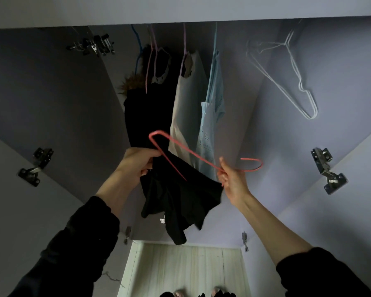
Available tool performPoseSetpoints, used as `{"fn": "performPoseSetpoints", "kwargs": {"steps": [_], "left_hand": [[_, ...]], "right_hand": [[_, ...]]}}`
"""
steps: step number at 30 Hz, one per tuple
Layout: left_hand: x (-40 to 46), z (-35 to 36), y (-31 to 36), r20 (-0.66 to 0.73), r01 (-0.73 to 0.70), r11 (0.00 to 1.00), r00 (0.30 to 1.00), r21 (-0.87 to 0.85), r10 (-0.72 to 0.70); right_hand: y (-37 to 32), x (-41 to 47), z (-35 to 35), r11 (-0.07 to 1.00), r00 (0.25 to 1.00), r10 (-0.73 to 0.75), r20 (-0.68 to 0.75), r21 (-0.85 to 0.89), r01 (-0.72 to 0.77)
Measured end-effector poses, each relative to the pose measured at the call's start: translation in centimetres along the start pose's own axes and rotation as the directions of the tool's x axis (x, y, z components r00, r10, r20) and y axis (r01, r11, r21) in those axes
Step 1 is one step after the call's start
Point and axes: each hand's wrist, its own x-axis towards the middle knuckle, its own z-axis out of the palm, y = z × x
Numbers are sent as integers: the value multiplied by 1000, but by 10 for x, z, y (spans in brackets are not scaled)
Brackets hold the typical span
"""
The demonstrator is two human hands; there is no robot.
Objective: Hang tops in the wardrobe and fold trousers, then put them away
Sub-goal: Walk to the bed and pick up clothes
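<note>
Sleeves (77,239) nearest. Left hand (137,161) grips black top (178,196) and pink hanger (180,151); right hand (234,179) pinches hanger near hook. Wardrobe (308,146) clothes hang behind.

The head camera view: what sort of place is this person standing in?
Most likely a bedroom, in front of an open wardrobe. Clothes such as a pale blue top hang inside, empty white wire hangers hang at the right, and door hinges show on the sides.
</note>
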Motion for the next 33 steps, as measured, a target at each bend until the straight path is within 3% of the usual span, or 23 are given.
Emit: {"fn": "performPoseSetpoints", "kwargs": {"steps": [5,9,13,15,17,21,25,31,33], "left_hand": [[13,-29,-4,-166,-30,999,986,28,34],[18,-35,-19,-143,-94,971,982,221,128],[11,-14,-20,-12,-259,768,945,585,328],[5,-2,-20,78,-302,655,934,693,348],[0,7,-22,149,-338,568,924,750,353],[-5,17,-27,213,-420,522,887,742,411],[-7,16,-25,382,-548,338,809,765,446],[-5,6,-20,313,-644,305,664,702,679],[-4,0,-19,279,-649,307,638,696,718]], "right_hand": [[-14,6,-15,860,984,-167,61,-478,175],[-23,5,-15,643,956,-227,186,-709,290],[-29,0,13,409,924,-186,335,-828,383],[-38,-1,31,327,913,-132,387,-852,409],[-48,-1,44,338,910,-81,408,-847,410],[-56,-1,57,310,906,-7,424,-860,405],[-68,-2,61,375,903,91,420,-854,360],[-94,-10,58,324,794,231,562,-814,482],[-101,-8,50,324,790,210,576,-803,500]]}}
